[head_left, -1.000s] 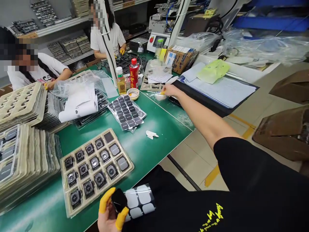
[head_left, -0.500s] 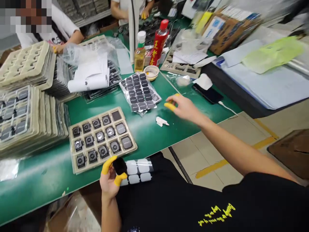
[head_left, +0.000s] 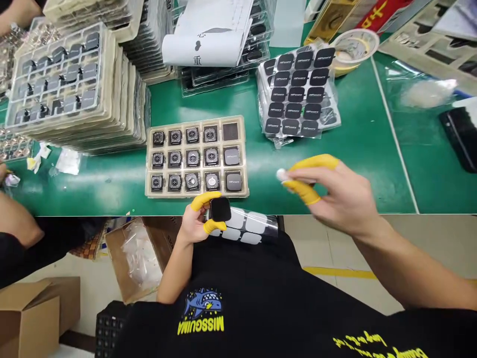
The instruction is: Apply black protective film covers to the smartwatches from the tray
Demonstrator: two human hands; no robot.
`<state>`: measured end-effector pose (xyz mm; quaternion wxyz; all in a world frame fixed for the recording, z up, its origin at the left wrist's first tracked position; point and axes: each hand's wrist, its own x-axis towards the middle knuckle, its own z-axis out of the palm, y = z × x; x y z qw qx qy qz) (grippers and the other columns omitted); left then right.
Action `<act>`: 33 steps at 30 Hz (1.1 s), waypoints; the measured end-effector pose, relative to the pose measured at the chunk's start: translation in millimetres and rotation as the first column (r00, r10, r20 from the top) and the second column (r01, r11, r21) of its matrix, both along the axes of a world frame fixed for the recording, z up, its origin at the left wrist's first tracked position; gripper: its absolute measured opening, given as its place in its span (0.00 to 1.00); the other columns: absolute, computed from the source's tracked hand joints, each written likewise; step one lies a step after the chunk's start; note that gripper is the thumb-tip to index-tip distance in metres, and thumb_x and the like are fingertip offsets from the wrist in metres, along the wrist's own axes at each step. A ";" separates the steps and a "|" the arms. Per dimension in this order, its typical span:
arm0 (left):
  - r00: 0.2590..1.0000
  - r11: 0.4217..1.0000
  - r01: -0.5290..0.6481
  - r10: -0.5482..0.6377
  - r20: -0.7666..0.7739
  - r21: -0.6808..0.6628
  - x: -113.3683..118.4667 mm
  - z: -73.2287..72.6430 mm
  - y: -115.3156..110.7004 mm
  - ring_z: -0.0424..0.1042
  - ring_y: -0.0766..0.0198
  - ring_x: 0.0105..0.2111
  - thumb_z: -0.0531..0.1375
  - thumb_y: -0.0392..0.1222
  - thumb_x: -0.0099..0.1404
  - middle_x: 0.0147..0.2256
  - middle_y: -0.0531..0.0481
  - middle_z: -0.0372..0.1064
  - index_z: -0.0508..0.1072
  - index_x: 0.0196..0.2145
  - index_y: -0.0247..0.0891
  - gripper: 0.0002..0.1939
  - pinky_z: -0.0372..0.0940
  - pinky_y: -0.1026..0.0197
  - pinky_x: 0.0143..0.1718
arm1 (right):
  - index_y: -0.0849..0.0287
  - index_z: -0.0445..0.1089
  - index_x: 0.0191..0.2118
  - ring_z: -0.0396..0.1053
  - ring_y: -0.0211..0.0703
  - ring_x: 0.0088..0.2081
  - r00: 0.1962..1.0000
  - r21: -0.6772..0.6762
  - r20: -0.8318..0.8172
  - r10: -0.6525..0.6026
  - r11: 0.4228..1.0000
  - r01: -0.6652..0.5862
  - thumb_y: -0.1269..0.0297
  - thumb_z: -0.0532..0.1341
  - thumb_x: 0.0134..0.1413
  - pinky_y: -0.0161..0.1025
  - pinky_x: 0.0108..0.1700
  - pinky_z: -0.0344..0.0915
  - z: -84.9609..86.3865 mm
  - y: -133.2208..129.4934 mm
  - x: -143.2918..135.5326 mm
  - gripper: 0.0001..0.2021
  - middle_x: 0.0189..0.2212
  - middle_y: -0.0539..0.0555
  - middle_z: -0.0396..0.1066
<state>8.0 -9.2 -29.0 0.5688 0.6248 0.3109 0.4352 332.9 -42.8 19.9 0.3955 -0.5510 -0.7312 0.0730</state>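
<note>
Pinching a small white wad [head_left: 282,175], your right hand [head_left: 341,196] has come back toward the worktop [head_left: 354,134]'s front edge, nearer the watch [head_left: 220,210] your left hand [head_left: 192,226] grips there; both hands are now occupied.

The green bench [head_left: 357,129] in front of us carries a shallow watch tray [head_left: 244,144]. Left of that tray stands a tall tray stack [head_left: 121,102]; off to its right and farther back lie sheets of dark stickers [head_left: 294,94], then a tape roll [head_left: 340,68], and well off to the right, a black phone [head_left: 462,136].
</note>
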 end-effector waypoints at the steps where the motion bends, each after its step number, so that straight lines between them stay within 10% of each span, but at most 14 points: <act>1: 1.000 1.000 0.008 -0.008 -0.001 0.010 0.7 -0.4 -0.2 0.87 0.55 0.38 0.80 0.62 0.59 0.42 0.44 0.85 0.79 0.59 0.37 0.38 0.82 0.58 0.43 | 0.46 0.79 0.54 0.78 0.46 0.39 0.991 0.048 -0.001 0.135 0.990 -0.135 0.64 0.66 0.75 0.42 0.39 0.75 15.0 1.8 -15.8 0.08 0.43 0.54 0.81; 4: 0.999 0.999 0.042 -0.042 -0.009 0.016 1.5 -2.4 -1.0 0.88 0.52 0.43 0.78 0.63 0.60 0.45 0.42 0.86 0.78 0.60 0.38 0.39 0.82 0.57 0.46 | 0.49 0.77 0.58 0.76 0.44 0.38 0.890 0.050 0.075 0.449 0.890 -0.453 0.70 0.59 0.78 0.42 0.38 0.71 39.8 9.7 -54.4 0.13 0.43 0.54 0.81; 9: 0.993 0.993 0.119 -0.119 0.005 0.002 -2.9 -3.7 -5.1 0.87 0.56 0.38 0.74 0.61 0.68 0.41 0.45 0.85 0.78 0.63 0.39 0.34 0.81 0.58 0.44 | 0.52 0.78 0.57 0.73 0.44 0.41 0.769 0.043 0.174 0.616 0.775 -0.631 0.69 0.52 0.81 0.44 0.40 0.68 29.4 17.0 -80.5 0.17 0.42 0.54 0.81; 20: 0.999 1.000 -0.005 0.005 0.032 -0.012 -3.3 -6.7 -1.1 0.88 0.53 0.43 0.74 0.63 0.66 0.46 0.39 0.85 0.78 0.61 0.36 0.36 0.82 0.56 0.48 | 0.52 0.79 0.56 0.72 0.47 0.40 0.926 0.086 0.154 0.346 0.928 -0.361 0.70 0.59 0.77 0.44 0.38 0.66 25.1 27.8 -73.1 0.13 0.42 0.56 0.80; 26: 0.996 0.996 0.086 -0.085 0.023 -0.005 -7.2 -7.6 1.2 0.88 0.51 0.46 0.75 0.60 0.66 0.47 0.41 0.86 0.78 0.63 0.39 0.35 0.82 0.54 0.51 | 0.53 0.79 0.53 0.70 0.45 0.37 0.808 0.025 0.170 0.565 0.817 -0.576 0.71 0.54 0.79 0.42 0.37 0.66 41.6 20.3 -87.1 0.15 0.37 0.54 0.78; 33: 1.000 0.999 0.026 -0.026 0.010 -0.027 -13.5 -14.8 0.8 0.87 0.50 0.46 0.74 0.64 0.66 0.48 0.38 0.85 0.77 0.63 0.35 0.38 0.81 0.54 0.50 | 0.59 0.80 0.47 0.68 0.46 0.36 0.870 0.179 0.386 0.307 0.900 -0.397 0.76 0.53 0.76 0.44 0.35 0.63 23.1 38.4 -93.9 0.16 0.34 0.57 0.77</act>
